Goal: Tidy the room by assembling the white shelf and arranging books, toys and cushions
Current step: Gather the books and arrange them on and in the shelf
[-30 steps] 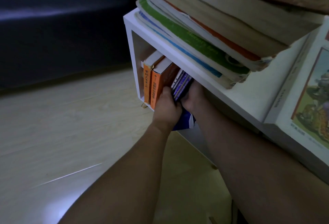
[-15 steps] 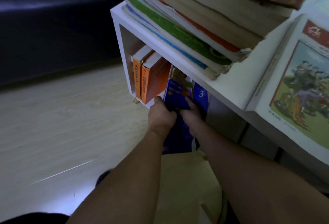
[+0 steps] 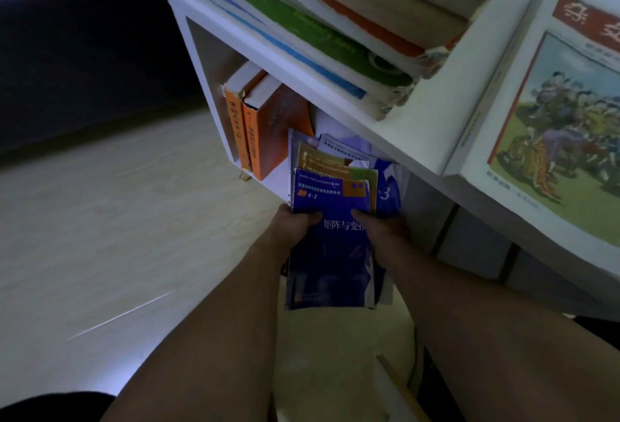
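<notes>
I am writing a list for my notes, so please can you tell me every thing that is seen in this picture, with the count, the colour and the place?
white shelf: one, white, centre to right.
orange books: two, orange, upright in the open compartment.
thin books: several, mostly blue, held in front of the compartment.
stacked books: several, green, blue, orange and beige edges, flat on the shelf top.
picture book: one, white with a painting, shelf top, right.
floor: pale wood.
left hand: grips the thin books.
right hand: grips the thin books.
</notes>
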The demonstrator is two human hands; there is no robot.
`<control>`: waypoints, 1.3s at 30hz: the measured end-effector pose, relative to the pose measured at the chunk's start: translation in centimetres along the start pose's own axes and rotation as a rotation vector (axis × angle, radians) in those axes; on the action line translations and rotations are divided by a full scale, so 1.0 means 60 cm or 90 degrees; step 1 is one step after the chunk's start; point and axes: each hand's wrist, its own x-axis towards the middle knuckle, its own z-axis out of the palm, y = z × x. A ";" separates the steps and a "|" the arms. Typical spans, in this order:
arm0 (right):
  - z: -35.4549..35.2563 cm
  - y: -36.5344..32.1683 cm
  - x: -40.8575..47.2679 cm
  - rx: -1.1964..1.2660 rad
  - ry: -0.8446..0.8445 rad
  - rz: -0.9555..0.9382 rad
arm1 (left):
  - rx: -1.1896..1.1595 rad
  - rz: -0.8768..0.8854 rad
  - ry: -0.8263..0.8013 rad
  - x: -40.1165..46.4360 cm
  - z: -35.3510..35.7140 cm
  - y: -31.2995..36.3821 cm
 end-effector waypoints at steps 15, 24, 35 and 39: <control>0.001 -0.020 -0.038 0.280 -0.062 0.051 | 0.120 -0.047 -0.158 -0.031 -0.033 0.030; -0.015 -0.056 -0.059 0.419 -0.151 0.045 | 0.133 -0.018 -0.287 -0.081 -0.058 0.071; 0.040 -0.018 -0.123 0.457 -0.110 0.048 | 0.228 0.019 -0.013 -0.102 -0.112 0.068; 0.063 0.010 -0.137 0.362 -0.206 -0.004 | 0.201 -0.007 0.052 -0.098 -0.123 0.083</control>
